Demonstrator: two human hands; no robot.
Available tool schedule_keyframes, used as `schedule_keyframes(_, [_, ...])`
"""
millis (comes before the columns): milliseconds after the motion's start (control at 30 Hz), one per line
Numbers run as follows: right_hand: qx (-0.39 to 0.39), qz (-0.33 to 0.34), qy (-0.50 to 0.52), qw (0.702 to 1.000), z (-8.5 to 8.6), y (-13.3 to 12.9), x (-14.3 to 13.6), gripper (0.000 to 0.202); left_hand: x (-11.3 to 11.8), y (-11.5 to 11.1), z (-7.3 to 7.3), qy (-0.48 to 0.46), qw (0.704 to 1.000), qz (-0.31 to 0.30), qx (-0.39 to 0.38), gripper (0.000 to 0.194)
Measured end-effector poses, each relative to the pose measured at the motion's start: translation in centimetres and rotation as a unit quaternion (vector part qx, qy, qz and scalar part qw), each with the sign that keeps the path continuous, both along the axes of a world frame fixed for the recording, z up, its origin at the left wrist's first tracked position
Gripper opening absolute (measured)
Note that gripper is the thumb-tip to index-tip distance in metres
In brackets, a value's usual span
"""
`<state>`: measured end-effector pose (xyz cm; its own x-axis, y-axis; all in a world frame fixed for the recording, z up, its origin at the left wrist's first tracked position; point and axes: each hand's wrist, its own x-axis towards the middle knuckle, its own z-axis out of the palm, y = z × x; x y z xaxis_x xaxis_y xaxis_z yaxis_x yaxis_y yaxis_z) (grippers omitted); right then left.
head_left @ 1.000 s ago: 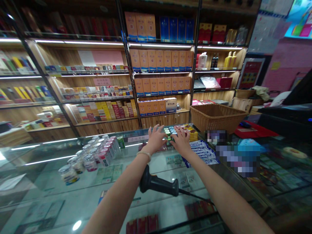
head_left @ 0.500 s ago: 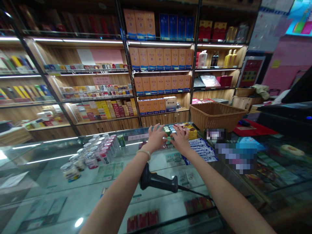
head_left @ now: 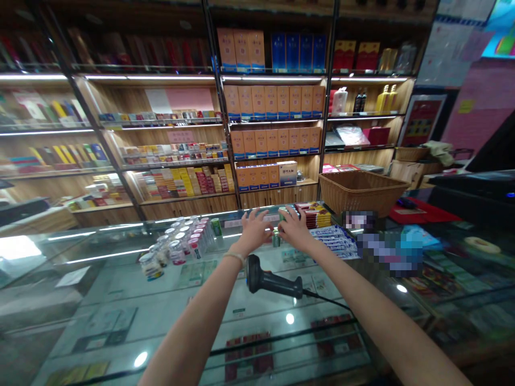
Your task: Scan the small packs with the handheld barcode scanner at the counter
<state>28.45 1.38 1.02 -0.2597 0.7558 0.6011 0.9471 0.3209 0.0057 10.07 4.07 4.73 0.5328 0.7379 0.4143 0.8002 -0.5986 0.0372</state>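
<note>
Over the glass counter, my left hand reaches forward with its fingers spread, beside a small green can. On the other side of that can is my right hand, its fingers apart and near green containers at the back edge. Whether a fingertip touches the can is too small to tell. A black barcode scanner lies nearer me. Rows of cans and jars stand to the left, with another green can at their right end. Blue-and-white packets lie right of my right hand.
A wicker basket stands at the counter's back right, beside a red mat. Yellow and brown packs lie left of it. The scanner's cord runs right, under my right forearm. Stocked shelves line the wall behind.
The view has shifted left, so the shelves and counter items sit further right. A small green can now shows between my hands, which have moved slightly nearer me from the containers at the back.
</note>
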Motion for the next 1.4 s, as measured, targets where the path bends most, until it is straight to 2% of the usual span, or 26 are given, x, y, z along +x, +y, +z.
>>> schedule_keyframes(133, [-0.008, 0.001, 0.008, 1.0, 0.1, -0.4, -2.2, 0.012, -2.0, -0.2, -0.6, -0.012, 1.0, 0.02, -0.002, 0.011])
schedule_keyframes(433, [0.002, 0.001, 0.066, 0.998, -1.0, -1.0, -6.0, 0.009, -5.9, -1.7, -1.3, -0.045, 0.998, 0.045, -0.004, 0.013])
schedule_keyframes(700, [0.024, -0.007, 0.053, 0.998, -1.8, -1.2, -6.5, 0.01, -6.2, -1.5, -3.6, -0.11, 0.992, 0.062, -0.016, 0.015])
schedule_keyframes(933, [0.032, -0.009, 0.034, 0.999, -2.2, -1.5, -6.4, 0.019, -6.4, -1.4, -4.3, -0.15, 0.987, 0.057, -0.03, 0.018])
schedule_keyframes(1167, [0.019, -0.012, 0.031, 0.999, -1.8, -2.1, -6.6, 0.017, -6.2, -0.9, -5.2, -0.181, 0.981, 0.062, -0.033, 0.017])
schedule_keyframes(1267, [0.02, -0.011, 0.065, 0.998, -1.8, -2.0, -6.5, 0.017, -6.4, -0.7, -5.5, -0.186, 0.981, 0.057, -0.026, 0.019])
schedule_keyframes(1400, [0.02, -0.036, 0.193, 0.98, -1.9, -1.6, -6.2, 0.02, -7.1, -0.7, -5.8, -0.191, 0.979, 0.062, -0.024, 0.024])
